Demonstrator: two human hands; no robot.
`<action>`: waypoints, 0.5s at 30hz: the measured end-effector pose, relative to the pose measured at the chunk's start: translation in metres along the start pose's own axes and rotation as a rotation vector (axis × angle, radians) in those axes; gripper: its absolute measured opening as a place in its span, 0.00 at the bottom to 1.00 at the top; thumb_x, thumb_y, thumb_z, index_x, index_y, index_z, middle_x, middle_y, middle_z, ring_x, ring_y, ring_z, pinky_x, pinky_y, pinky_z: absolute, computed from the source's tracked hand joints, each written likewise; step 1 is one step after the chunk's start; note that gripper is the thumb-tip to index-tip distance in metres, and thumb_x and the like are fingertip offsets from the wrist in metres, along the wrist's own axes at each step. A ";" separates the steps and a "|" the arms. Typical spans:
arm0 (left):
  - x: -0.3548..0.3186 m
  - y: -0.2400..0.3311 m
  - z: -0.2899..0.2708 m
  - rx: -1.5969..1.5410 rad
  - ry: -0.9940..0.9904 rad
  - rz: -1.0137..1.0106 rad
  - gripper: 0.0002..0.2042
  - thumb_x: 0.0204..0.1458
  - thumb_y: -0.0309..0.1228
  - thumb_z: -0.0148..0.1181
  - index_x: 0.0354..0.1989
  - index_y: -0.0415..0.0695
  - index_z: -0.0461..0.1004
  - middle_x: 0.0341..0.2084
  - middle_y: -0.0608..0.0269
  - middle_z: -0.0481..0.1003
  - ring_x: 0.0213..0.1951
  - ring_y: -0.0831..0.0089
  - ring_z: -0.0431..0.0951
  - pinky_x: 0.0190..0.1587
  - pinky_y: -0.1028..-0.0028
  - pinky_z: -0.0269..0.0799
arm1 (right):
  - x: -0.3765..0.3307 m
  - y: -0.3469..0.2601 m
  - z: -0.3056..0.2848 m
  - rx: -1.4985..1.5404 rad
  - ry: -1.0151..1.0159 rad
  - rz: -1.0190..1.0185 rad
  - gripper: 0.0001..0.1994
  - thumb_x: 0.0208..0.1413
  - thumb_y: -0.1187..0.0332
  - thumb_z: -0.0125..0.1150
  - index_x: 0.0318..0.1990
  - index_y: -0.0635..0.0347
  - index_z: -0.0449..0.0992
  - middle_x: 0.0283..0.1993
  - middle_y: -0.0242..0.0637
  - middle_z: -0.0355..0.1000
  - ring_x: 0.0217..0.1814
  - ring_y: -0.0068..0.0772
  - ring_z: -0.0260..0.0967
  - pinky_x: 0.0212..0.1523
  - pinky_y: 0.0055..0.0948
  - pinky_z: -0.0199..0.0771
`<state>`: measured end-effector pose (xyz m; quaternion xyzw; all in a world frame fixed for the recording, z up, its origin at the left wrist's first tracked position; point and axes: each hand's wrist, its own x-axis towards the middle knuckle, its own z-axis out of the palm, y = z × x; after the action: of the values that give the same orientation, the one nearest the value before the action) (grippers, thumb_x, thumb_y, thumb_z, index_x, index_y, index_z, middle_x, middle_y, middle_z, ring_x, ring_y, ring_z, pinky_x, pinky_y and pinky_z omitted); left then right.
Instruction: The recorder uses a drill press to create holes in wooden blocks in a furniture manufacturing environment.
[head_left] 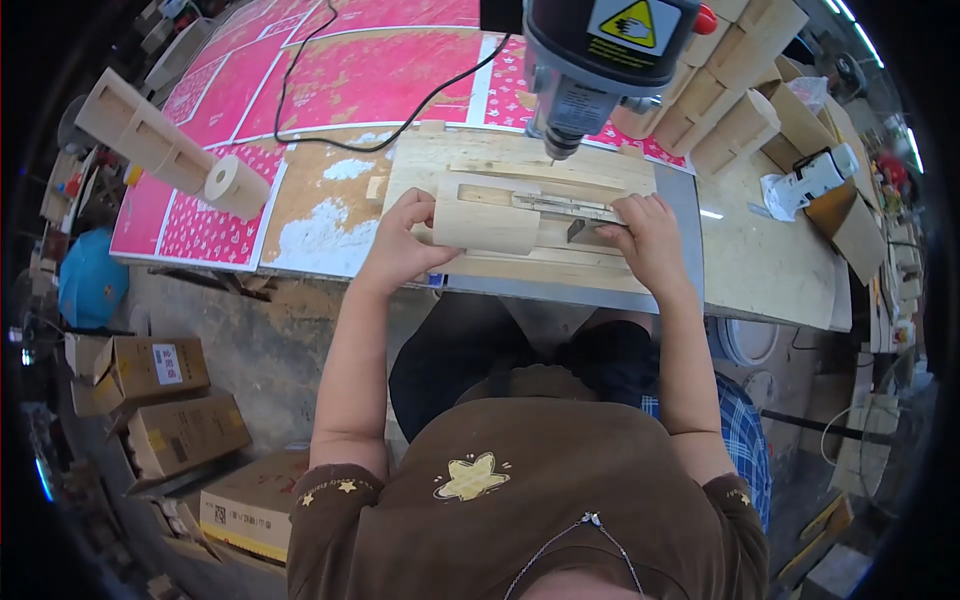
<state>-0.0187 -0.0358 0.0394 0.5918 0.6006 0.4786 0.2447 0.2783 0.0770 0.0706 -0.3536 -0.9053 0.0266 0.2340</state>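
Note:
My left hand [405,240] grips the left end of a pale rounded wooden block [487,226] lying on a wooden jig plate [520,165] under a drill press head [600,50]. My right hand [645,240] rests on the plate at the right end of a thin metal strip [565,207], its fingers pressing down beside a small dark notch. The drill chuck [563,145] hangs above the plate, behind the block and clear of it.
Pink patterned sheets [340,80] cover the bench behind, with a black cable [400,125] across them. Wooden pieces [740,90] are stacked at the right, a wooden rack and a roll [232,185] at the left. Cardboard boxes [170,400] stand on the floor at the left.

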 end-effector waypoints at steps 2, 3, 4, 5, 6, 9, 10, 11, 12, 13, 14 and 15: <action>-0.007 0.004 -0.018 0.000 -0.041 -0.048 0.12 0.32 0.26 0.68 0.27 0.39 0.73 0.27 0.66 0.67 0.34 0.76 0.69 0.39 0.79 0.64 | 0.002 -0.013 -0.003 0.047 0.011 -0.009 0.13 0.42 0.62 0.64 0.34 0.57 0.71 0.31 0.36 0.69 0.38 0.41 0.66 0.49 0.41 0.62; -0.010 0.006 -0.027 0.004 -0.033 -0.052 0.12 0.32 0.26 0.68 0.27 0.39 0.73 0.27 0.66 0.67 0.34 0.76 0.69 0.39 0.79 0.64 | 0.002 -0.019 -0.004 0.086 0.027 -0.010 0.13 0.42 0.63 0.64 0.34 0.58 0.72 0.31 0.36 0.69 0.38 0.42 0.66 0.49 0.41 0.62; -0.014 0.006 -0.037 -0.040 -0.005 -0.031 0.12 0.32 0.25 0.68 0.28 0.39 0.74 0.28 0.67 0.69 0.34 0.77 0.70 0.39 0.78 0.65 | -0.001 -0.018 -0.004 0.090 0.026 -0.018 0.13 0.42 0.63 0.64 0.34 0.58 0.72 0.31 0.36 0.69 0.38 0.42 0.66 0.49 0.41 0.62; -0.018 0.007 -0.048 -0.085 0.023 -0.009 0.13 0.32 0.25 0.68 0.30 0.39 0.75 0.29 0.68 0.72 0.34 0.78 0.71 0.39 0.78 0.66 | -0.005 -0.014 -0.006 0.129 0.006 -0.001 0.13 0.43 0.63 0.64 0.35 0.58 0.72 0.32 0.37 0.69 0.39 0.42 0.66 0.50 0.42 0.61; -0.023 0.008 -0.064 -0.082 0.031 -0.011 0.13 0.32 0.25 0.68 0.30 0.39 0.75 0.29 0.68 0.72 0.34 0.78 0.71 0.39 0.78 0.66 | -0.010 -0.008 -0.009 0.168 -0.013 0.015 0.14 0.43 0.63 0.64 0.36 0.58 0.72 0.32 0.37 0.69 0.40 0.43 0.66 0.52 0.43 0.60; -0.040 0.004 -0.104 -0.351 0.061 -0.313 0.13 0.35 0.25 0.67 0.33 0.38 0.77 0.29 0.67 0.75 0.32 0.79 0.73 0.38 0.77 0.67 | -0.025 0.009 -0.026 0.186 -0.157 0.106 0.14 0.44 0.63 0.64 0.37 0.59 0.73 0.33 0.38 0.70 0.41 0.43 0.67 0.55 0.46 0.58; -0.043 0.002 -0.111 -0.399 0.083 -0.346 0.14 0.37 0.26 0.67 0.35 0.37 0.77 0.28 0.65 0.76 0.31 0.79 0.74 0.38 0.78 0.68 | -0.027 0.005 -0.030 0.159 -0.198 0.147 0.14 0.44 0.63 0.64 0.37 0.57 0.73 0.33 0.37 0.70 0.43 0.42 0.67 0.57 0.49 0.55; -0.046 0.002 -0.116 -0.448 0.105 -0.378 0.15 0.38 0.27 0.66 0.36 0.35 0.77 0.28 0.64 0.77 0.30 0.79 0.75 0.37 0.78 0.69 | -0.030 0.001 -0.028 0.164 -0.200 0.142 0.14 0.44 0.63 0.64 0.37 0.57 0.73 0.33 0.37 0.70 0.43 0.42 0.67 0.57 0.49 0.55; -0.045 0.004 -0.110 -0.505 0.153 -0.373 0.13 0.40 0.29 0.66 0.34 0.35 0.76 0.28 0.61 0.77 0.29 0.79 0.75 0.35 0.78 0.69 | -0.030 -0.004 -0.026 0.158 -0.161 0.119 0.14 0.43 0.64 0.65 0.37 0.57 0.74 0.34 0.36 0.70 0.43 0.42 0.67 0.57 0.49 0.55; -0.045 0.004 -0.105 -0.502 0.157 -0.371 0.13 0.40 0.29 0.66 0.34 0.35 0.76 0.28 0.61 0.77 0.29 0.79 0.75 0.35 0.78 0.69 | -0.029 -0.008 -0.023 0.150 -0.121 0.097 0.13 0.43 0.64 0.65 0.38 0.56 0.74 0.34 0.35 0.71 0.44 0.41 0.66 0.57 0.49 0.54; -0.044 0.003 -0.101 -0.581 0.191 -0.457 0.12 0.42 0.29 0.65 0.33 0.34 0.76 0.28 0.61 0.77 0.29 0.78 0.75 0.35 0.78 0.69 | -0.027 -0.011 -0.021 0.153 -0.118 0.094 0.13 0.43 0.64 0.65 0.38 0.56 0.74 0.34 0.35 0.71 0.44 0.41 0.66 0.57 0.49 0.54; -0.041 0.003 -0.094 -0.663 0.221 -0.542 0.12 0.43 0.30 0.65 0.32 0.34 0.76 0.27 0.60 0.77 0.28 0.78 0.75 0.35 0.79 0.69 | -0.025 -0.013 -0.019 0.163 -0.108 0.087 0.13 0.42 0.64 0.65 0.38 0.56 0.75 0.34 0.34 0.71 0.44 0.40 0.66 0.57 0.49 0.54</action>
<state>-0.0905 -0.1017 0.0707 0.2478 0.5708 0.6242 0.4724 0.2944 0.0484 0.0800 -0.3702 -0.8953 0.1293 0.2113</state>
